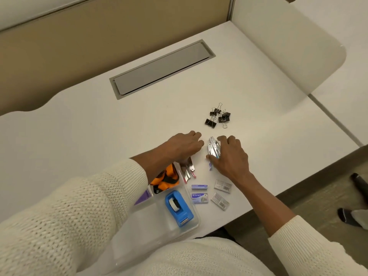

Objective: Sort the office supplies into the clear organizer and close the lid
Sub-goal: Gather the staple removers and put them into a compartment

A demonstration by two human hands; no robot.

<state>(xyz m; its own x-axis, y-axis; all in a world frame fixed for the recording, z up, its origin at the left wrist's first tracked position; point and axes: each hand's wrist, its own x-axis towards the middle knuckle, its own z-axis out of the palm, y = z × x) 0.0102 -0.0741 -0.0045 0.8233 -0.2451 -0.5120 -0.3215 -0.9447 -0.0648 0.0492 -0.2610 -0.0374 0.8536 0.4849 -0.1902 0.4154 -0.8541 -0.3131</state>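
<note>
Right hand [231, 156] flat over silver cutters [213, 146], fingers spread (actual grip? can't tell). Left hand [184, 145] loosely curled just beside. Clear organizer [196, 213] near desk edge, blue tape dispenser [178, 208] inside.

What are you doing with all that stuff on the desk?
A person is sorting office supplies. The right hand rests on some metal staple removers, the left hand beside it. The blue tape dispenser already sits in the clear organizer. Binder clips and staple boxes wait on the desk.
</note>
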